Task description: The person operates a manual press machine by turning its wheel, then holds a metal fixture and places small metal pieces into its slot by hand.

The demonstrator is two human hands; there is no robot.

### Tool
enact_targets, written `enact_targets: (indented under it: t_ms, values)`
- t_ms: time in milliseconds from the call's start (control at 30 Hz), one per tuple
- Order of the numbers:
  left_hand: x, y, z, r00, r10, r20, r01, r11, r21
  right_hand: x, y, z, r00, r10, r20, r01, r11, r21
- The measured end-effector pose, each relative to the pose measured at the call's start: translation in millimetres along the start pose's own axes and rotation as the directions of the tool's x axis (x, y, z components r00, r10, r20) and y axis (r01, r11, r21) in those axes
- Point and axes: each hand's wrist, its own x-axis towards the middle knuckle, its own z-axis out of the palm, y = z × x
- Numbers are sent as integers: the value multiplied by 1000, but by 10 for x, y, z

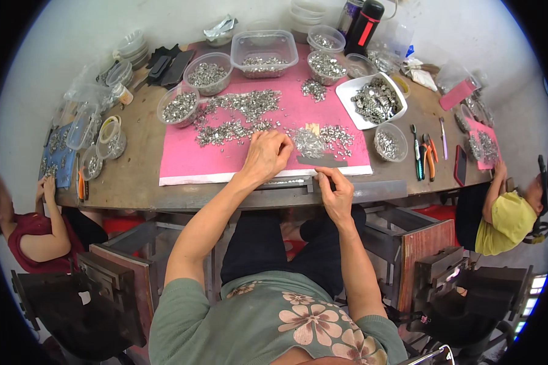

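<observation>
My left hand (pixel 268 155) hovers over the front of a pink mat (pixel 179 155), its fingers bent and pressed together. Whatever it pinches is too small or hidden to name. Beside it lie a heap of thin silvery metal pieces (pixel 309 143) and scattered small metal parts (pixel 249 104). My right hand (pixel 337 191) is closed at the table's front edge, thumb against forefinger; what lies between them cannot be made out. Close to its fingertips runs a dark metal bar (pixel 377 191) with a row of small shiny pieces (pixel 286 180). A flat grey strip (pixel 321 162) rests just beyond.
Clear tubs of metal parts (pixel 208 73) and a white tray (pixel 347 97) stand around the mat. Pliers (pixel 430 159), a toothbrush (pixel 416 137) and a phone (pixel 461 164) lie to the right. People work at the far left (pixel 42 237) and far right (pixel 508 222).
</observation>
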Motion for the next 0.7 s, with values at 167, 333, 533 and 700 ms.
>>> enact_targets:
  t_ms: [167,333,533,700]
  values:
    - [-343,281,-166,997,75,17,-74,993,-93,1,17,-3,1000,4,0,-4,1000,-13]
    - [-559,369,-91,999,47,3,-46,988,-145,1,-15,5,1000,20,7,-20,999,-27]
    - [-557,344,-37,993,110,-50,-114,989,-94,1,16,21,1000,-1,0,1,1000,-15]
    - [-559,379,-31,990,128,-57,-132,988,-75,9,-3,20,999,-34,-16,33,999,-22]
